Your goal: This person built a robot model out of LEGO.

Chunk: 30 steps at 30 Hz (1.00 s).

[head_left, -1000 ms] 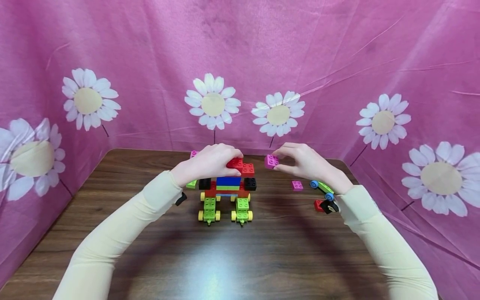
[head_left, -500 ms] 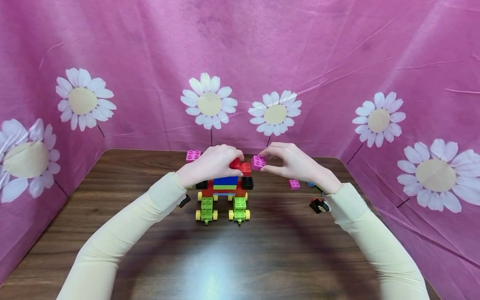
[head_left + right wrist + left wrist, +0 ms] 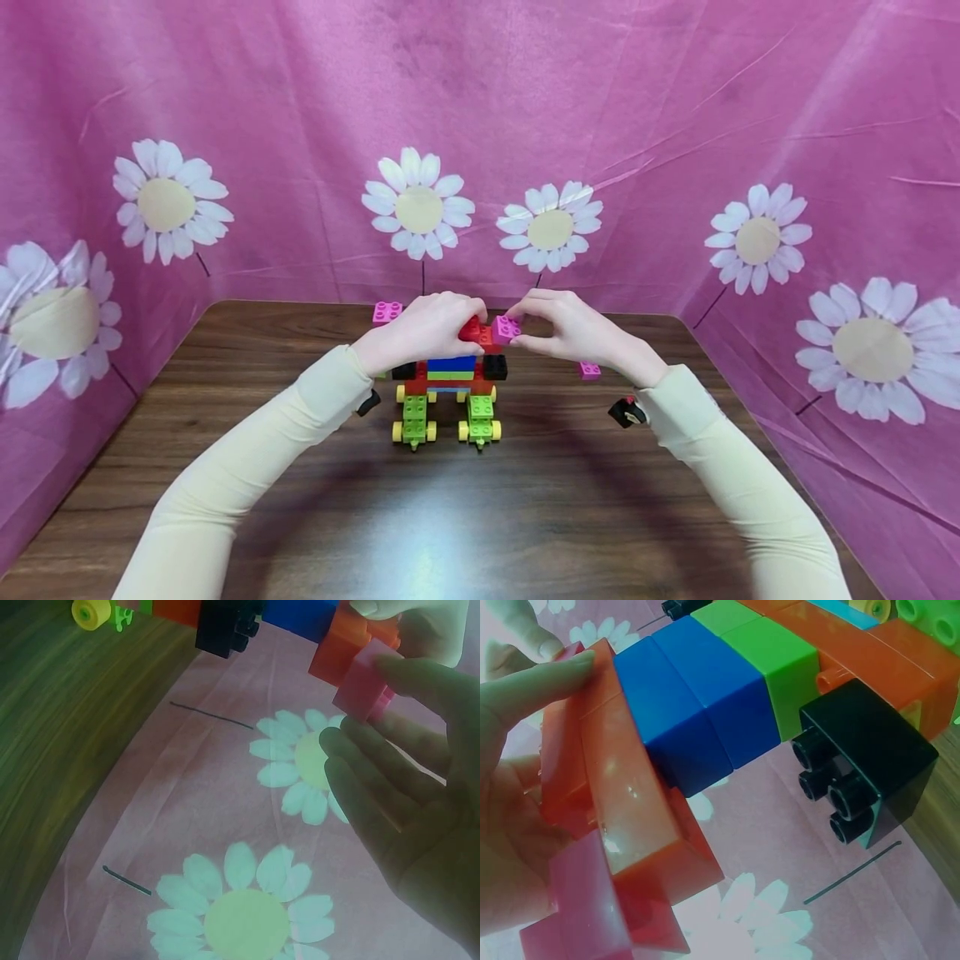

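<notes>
A standing model of toy building bricks has blue bricks (image 3: 451,364) in its middle, a black brick (image 3: 495,367) on each side and two green wheeled bases (image 3: 480,417) below. My left hand (image 3: 423,331) grips the red bricks (image 3: 634,795) at its top, covering part of them. Between thumb and fingers, my right hand (image 3: 573,327) pinches a pink brick (image 3: 365,679) at the right end of the red row. It meets the red brick there; whether it is pressed fully on, I cannot tell. Another pink brick (image 3: 387,312) shows at the left end.
A loose pink brick (image 3: 590,369) lies on the wooden table (image 3: 420,517), partly behind my right hand. A black object (image 3: 626,411) with a bit of red shows by the right cuff. A pink flowered cloth (image 3: 480,100) hangs behind the table.
My right hand has moved left with the pink brick, from apart to against the red row. My left hand keeps its grip. The right sleeve now hides a green, blue-wheeled piece.
</notes>
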Available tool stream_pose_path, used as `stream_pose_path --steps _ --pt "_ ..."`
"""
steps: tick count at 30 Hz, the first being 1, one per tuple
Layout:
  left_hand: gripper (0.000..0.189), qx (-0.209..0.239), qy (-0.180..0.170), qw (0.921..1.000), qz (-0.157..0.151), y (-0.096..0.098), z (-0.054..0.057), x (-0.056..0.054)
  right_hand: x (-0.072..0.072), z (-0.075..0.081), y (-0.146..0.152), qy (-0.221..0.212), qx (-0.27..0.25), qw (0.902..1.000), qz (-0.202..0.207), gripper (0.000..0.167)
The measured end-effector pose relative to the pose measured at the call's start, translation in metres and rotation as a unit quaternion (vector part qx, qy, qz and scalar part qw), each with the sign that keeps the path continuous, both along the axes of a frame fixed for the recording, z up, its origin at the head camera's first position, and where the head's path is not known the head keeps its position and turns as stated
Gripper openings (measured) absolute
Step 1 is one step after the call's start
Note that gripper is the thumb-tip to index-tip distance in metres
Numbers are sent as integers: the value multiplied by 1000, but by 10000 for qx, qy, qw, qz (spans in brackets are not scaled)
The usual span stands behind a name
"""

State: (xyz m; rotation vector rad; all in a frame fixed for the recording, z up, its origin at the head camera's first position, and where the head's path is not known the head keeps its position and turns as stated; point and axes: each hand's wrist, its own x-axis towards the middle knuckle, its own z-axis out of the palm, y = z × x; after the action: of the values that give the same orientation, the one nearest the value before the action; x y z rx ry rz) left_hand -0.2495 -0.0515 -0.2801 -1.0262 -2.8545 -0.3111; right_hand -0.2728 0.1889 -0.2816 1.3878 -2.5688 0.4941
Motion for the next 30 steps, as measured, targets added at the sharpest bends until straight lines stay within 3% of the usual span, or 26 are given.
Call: stream_pose_path --steps 6,15,30 --pt "37 32 116 9999 -65 1 -2 -1 -1 0 -2 -61 17 10000 -48 29" --pt "37 63 106 9999 -18 2 -2 -2 1 1 -6 -479 -44 9988 -62 28" --pt "38 115 -80 9998 161 1 -3 -3 2 7 -10 -18 238 9997 1 30"
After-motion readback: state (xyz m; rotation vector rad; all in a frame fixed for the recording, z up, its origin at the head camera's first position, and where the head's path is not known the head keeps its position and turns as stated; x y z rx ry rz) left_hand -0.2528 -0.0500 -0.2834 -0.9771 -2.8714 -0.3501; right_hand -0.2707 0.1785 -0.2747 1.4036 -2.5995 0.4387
